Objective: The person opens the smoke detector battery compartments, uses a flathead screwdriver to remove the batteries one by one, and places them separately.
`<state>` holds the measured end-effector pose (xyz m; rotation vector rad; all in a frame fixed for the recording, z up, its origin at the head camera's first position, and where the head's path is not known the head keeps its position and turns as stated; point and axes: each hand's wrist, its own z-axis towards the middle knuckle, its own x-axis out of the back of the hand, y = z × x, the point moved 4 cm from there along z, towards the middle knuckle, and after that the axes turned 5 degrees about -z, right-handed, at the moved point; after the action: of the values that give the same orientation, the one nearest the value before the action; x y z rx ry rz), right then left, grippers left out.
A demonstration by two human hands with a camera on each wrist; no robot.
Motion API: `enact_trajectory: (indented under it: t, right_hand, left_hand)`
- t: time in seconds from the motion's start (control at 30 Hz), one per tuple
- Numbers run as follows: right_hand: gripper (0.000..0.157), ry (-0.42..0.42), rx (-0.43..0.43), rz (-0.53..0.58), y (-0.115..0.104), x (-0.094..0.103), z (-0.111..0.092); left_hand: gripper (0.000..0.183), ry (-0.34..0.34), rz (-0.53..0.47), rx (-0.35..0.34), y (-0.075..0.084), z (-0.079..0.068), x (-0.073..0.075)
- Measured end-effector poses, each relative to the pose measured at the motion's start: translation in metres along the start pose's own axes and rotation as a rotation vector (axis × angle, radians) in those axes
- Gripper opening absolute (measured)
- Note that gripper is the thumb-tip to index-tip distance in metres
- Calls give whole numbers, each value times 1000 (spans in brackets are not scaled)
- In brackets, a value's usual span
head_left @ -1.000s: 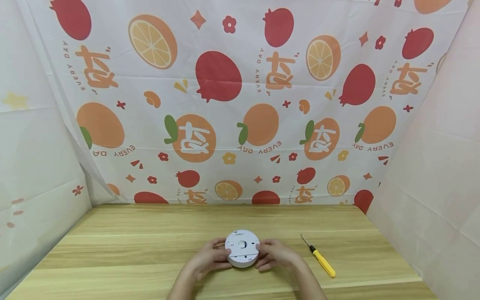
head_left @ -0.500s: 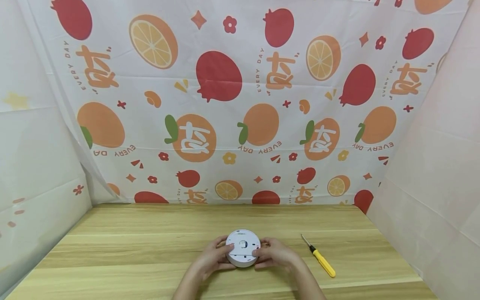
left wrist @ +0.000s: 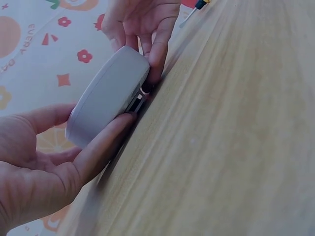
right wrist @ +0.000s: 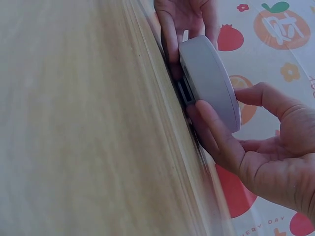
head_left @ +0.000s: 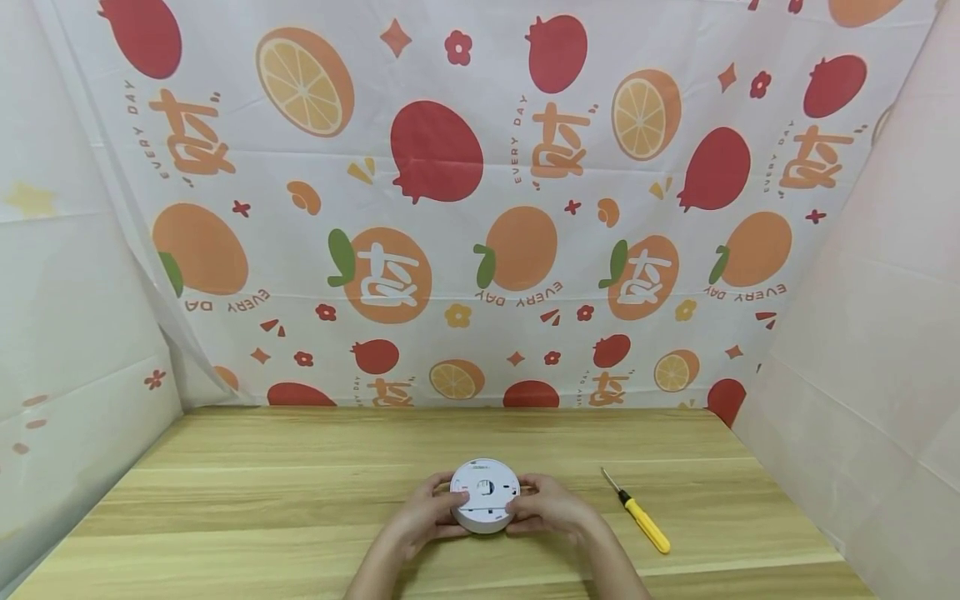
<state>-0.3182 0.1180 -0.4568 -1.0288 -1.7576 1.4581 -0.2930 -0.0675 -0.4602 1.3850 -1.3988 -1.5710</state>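
Observation:
A round white smoke detector (head_left: 486,500) is held between both hands, close over the wooden table. Its upper face shows a central hole, small slots and a straight seam. My left hand (head_left: 426,515) grips the left side, thumb on the upper face and fingers beneath. From the right, my right hand (head_left: 553,505) grips it likewise, its thumb near the front right edge. In the left wrist view, the smooth side wall of the detector (left wrist: 110,93) is visible, with dark slots on its lower side. The right wrist view shows those dark openings beside the fingertips (right wrist: 204,105) too.
A screwdriver (head_left: 647,525) with a yellow handle lies on the wooden table (head_left: 262,500), to the right of my right hand. Behind the table hangs a white cloth (head_left: 465,358) printed with fruit, and pale cloths flank both sides.
Both thumbs have shifted on the detector's upper face, the left a little inward and the right toward the front. The detector has stayed in nearly the same place.

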Motion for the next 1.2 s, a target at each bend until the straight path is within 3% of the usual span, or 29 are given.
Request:
enact_trajectory:
  t: [0.17,0.53,0.83,1.2]
  right_hand:
    - [64,32,-9,-32,0,-1,0]
    - [52,59,39,-164,-5,-2,0]
    - [63,49,7,-20,-4,-2,-4]
    - [68,61,8,-4,-3,-1,-3]
  left_hand:
    - [69,-15,-2,5,2,-2,0]
    - [67,-3,6,-1,1,-1,-1]
    - [68,-13,-13,24,2,-2,2]
    - [67,-21,-20,39,4,-5,3]
